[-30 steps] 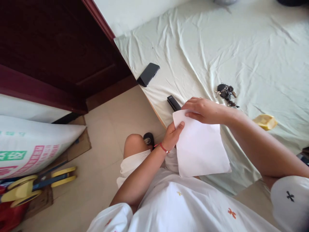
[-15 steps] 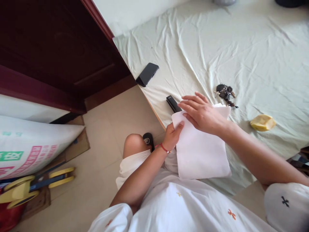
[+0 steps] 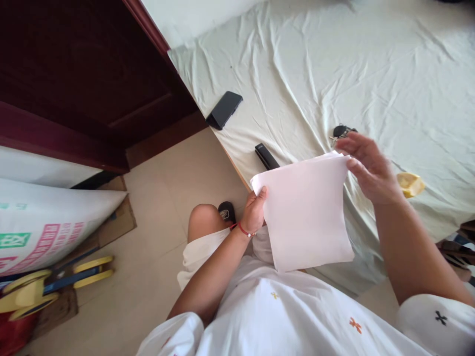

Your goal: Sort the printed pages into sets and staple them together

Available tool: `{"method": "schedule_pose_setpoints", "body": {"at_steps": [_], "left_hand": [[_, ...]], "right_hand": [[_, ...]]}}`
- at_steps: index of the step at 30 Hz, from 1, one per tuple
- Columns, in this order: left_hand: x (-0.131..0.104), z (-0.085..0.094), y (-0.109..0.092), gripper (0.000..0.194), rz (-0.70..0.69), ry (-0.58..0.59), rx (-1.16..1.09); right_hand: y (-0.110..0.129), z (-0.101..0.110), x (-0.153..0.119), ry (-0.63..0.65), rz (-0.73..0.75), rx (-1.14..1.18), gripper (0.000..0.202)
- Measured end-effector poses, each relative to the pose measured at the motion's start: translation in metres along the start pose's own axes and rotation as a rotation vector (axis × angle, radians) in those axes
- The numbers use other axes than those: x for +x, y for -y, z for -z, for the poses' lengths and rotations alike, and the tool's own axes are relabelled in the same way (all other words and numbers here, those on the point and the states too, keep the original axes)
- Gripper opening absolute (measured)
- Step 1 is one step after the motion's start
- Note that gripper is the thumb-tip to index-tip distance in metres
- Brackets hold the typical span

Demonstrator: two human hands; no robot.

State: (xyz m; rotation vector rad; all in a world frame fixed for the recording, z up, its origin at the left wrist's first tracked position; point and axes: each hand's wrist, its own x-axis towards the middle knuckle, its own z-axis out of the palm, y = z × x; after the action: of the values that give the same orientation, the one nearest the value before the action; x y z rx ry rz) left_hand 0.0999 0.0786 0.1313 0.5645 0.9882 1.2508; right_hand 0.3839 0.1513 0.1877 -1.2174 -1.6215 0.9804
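Observation:
My left hand (image 3: 254,210) is closed on the left edge of a stack of white paper (image 3: 306,212), its thumb on top. The sheets lean over my lap, and their top edges sit slightly uneven. My right hand (image 3: 371,170) is at the upper right corner of the stack, fingers apart and a little blurred. Its thumb is close to or touching the corner. Just beyond the top edge lies a long black object (image 3: 266,156), perhaps a stapler, partly covered by the paper. A bunch of keys (image 3: 343,131) is mostly hidden behind my right hand.
A pale green cloth (image 3: 297,89) with wrinkles covers the table. A black phone-like case (image 3: 224,110) is near its left edge. On the right is a yellow lump (image 3: 411,184). A white printed sack (image 3: 55,222) and yellow-and-blue slippers (image 3: 92,272) are at lower left.
My right hand has moved from the top left of the paper to its upper right corner. The stack has turned slightly, and the keys are now mostly covered.

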Motion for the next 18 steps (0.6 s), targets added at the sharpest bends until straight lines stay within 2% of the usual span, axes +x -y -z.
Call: {"method": "schedule_pose_setpoints", "body": {"at_steps": [2,4,6,8,11,13,15,18], "left_hand": [[0.001,-0.002,0.000,0.059,0.013,-0.049,-0.072],[0.001,-0.004,0.000,0.059,0.031,-0.064,-0.115],[0.001,-0.004,-0.003,0.063,0.052,-0.049,-0.131],[0.001,-0.003,-0.011,0.071,0.060,0.000,-0.134],[0.008,0.000,-0.026,0.083,0.005,0.113,-0.132],[0.016,0.003,-0.034,0.083,-0.060,0.190,-0.115],[0.023,0.005,-0.038,0.066,-0.102,0.262,-0.064],[0.029,0.006,-0.036,0.042,-0.133,0.321,0.038]], "right_hand": [[-0.014,0.006,-0.012,0.164,-0.168,0.202,0.065],[-0.021,0.002,-0.024,0.275,-0.353,0.291,0.057],[-0.022,-0.006,-0.032,0.287,-0.514,0.342,0.044],[-0.019,-0.015,-0.035,0.253,-0.602,0.397,0.039],[-0.012,-0.024,-0.033,0.260,-0.640,0.441,0.039],[-0.010,-0.025,-0.030,0.285,-0.646,0.425,0.042],[-0.011,-0.024,-0.028,0.279,-0.630,0.402,0.044],[-0.015,-0.024,-0.025,0.206,-0.566,0.404,0.043]]}}
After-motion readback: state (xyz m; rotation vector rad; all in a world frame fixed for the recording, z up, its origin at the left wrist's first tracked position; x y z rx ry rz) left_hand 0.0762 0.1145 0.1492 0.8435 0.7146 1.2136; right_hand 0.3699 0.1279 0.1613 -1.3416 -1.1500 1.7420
